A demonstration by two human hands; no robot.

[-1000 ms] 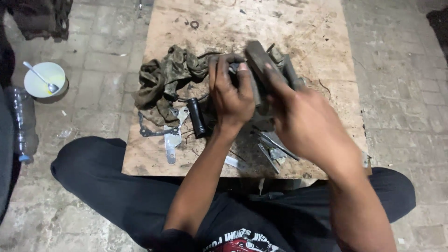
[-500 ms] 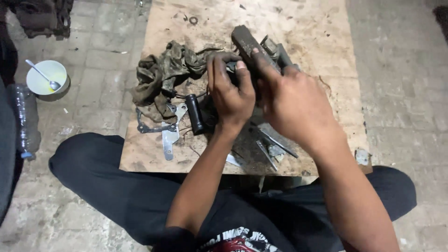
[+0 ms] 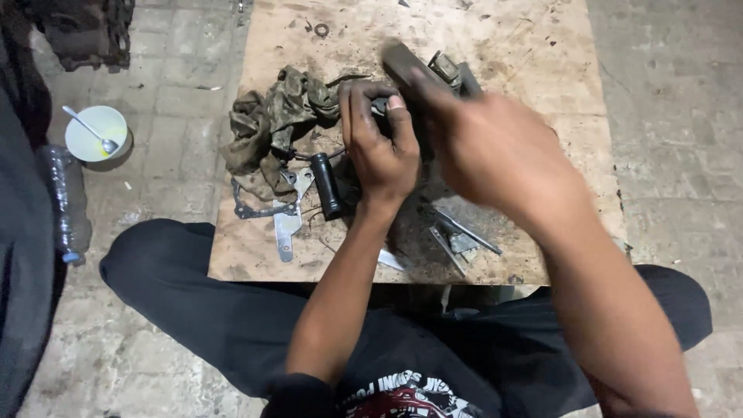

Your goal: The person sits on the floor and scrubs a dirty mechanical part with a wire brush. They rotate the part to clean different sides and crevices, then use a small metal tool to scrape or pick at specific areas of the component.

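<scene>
Since a moment ago my right hand (image 3: pixel 503 155) has swung lower across the metal part (image 3: pixel 445 70), blurring as it goes, so I cannot tell whether it grips anything. My left hand (image 3: pixel 379 147) is clamped on the near end of that part, fingers curled over it. It is dark, greasy and blocky, held above the far middle of the wooden board (image 3: pixel 526 39). Just left lie a dirty rag (image 3: pixel 271 116), a black handle grip (image 3: pixel 325 186), a flat bracket (image 3: pixel 288 224) and a thin gasket (image 3: pixel 251 209). A white bowl (image 3: pixel 89 128) sits on the floor.
</scene>
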